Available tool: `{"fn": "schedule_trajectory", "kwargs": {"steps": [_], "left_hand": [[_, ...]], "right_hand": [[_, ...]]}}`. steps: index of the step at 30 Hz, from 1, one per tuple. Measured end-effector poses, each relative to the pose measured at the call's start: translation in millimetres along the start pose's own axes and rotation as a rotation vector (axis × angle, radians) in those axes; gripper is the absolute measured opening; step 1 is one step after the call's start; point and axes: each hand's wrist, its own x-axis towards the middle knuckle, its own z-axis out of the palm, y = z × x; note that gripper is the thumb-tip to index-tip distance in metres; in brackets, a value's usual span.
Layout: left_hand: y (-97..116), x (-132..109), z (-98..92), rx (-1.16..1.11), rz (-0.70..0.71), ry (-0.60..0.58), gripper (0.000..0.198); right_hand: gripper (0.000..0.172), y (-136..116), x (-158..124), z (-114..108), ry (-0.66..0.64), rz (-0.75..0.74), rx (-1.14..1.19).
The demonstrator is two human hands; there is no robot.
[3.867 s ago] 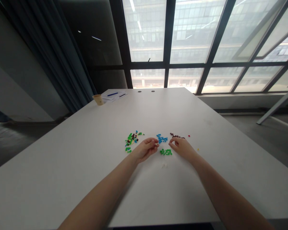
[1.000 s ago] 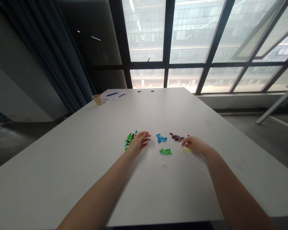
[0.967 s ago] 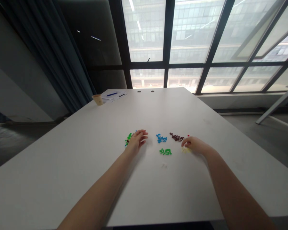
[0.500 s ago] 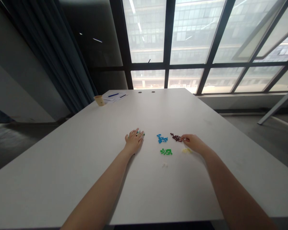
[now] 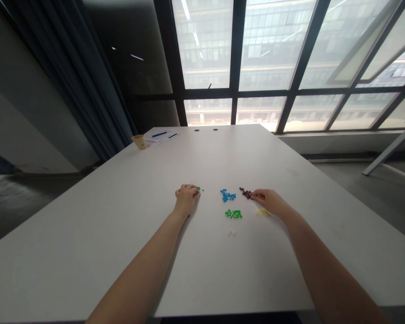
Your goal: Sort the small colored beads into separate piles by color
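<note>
My left hand (image 5: 186, 198) rests on the white table with its fingers drawn in. What they hold, if anything, is hidden. A small green piece (image 5: 199, 188) shows at its fingertips, and a tiny dark piece (image 5: 203, 190) lies just right of it. At the right edge of a pile of dark brown pieces (image 5: 246, 193), the fingers of my right hand (image 5: 269, 200) are pinched together; anything between them is too small to make out. Pale yellow pieces (image 5: 262, 212) lie just below this hand. Between my hands are piles of blue pieces (image 5: 227, 195) and green pieces (image 5: 234, 214).
A few whitish pieces (image 5: 231, 232) lie nearer to me on the table (image 5: 202, 270). At the far left stand a tan paper cup (image 5: 140, 142) and papers with a blue pen (image 5: 159, 134). Two dark round discs (image 5: 215, 129) sit near the far edge.
My left hand's fingers, spread over small pieces before, have curled in. My right hand has shifted slightly left, still pinched at the brown pile.
</note>
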Motion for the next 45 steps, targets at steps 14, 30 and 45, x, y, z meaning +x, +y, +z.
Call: {"fn": "schedule_trajectory", "kwargs": {"steps": [14, 30, 45], "left_hand": [[46.8, -23.9, -13.6, -0.519, 0.203, 0.12, 0.024], [57.0, -34.6, -14.5, -0.489, 0.433, -0.095, 0.014], [65.5, -47.2, 7.6, -0.939, 0.279, -0.033, 0.018]], "right_hand": [[0.027, -14.2, 1.0, 14.6, 0.031, -0.189, 0.025], [0.019, -38.2, -6.8, 28.2, 0.159, -0.429, 0.069], [0.013, -66.1, -19.9, 34.1, 0.351, -0.815, 0.063]]}}
